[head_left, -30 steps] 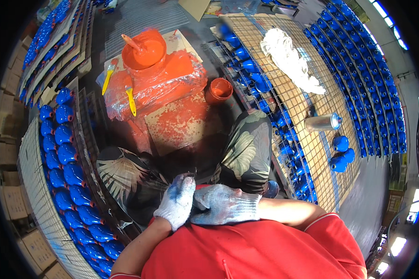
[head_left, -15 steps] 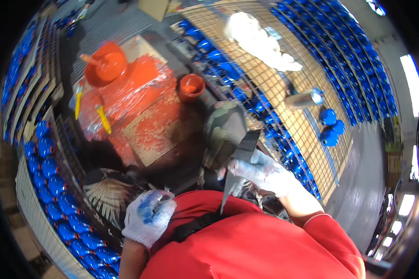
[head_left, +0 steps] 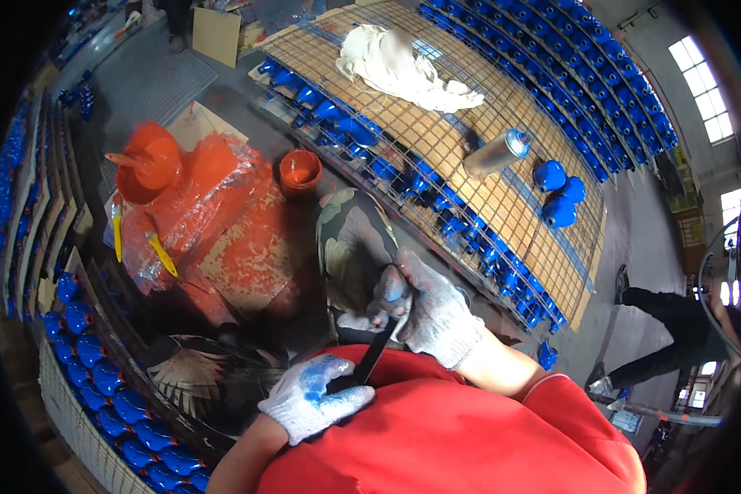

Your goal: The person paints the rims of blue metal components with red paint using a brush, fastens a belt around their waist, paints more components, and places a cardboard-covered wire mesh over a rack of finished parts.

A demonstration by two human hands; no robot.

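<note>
Grips black strap (head_left: 376, 354) now, slanted right in front of red shirt (head_left: 445, 428)! Pinches lower end with blue-stained left hand (head_left: 313, 397); clenches upper end in gloved right hand (head_left: 440, 319), near patterned trouser leg (head_left: 350, 243). Faces red bucket (head_left: 171, 152), smaller red pot (head_left: 299, 189) and two yellow brushes (head_left: 163, 255), well apart from strap. Has silver can (head_left: 487, 158) and three blue pieces (head_left: 560, 212) off to right, on wire mesh (head_left: 412, 136).
</note>
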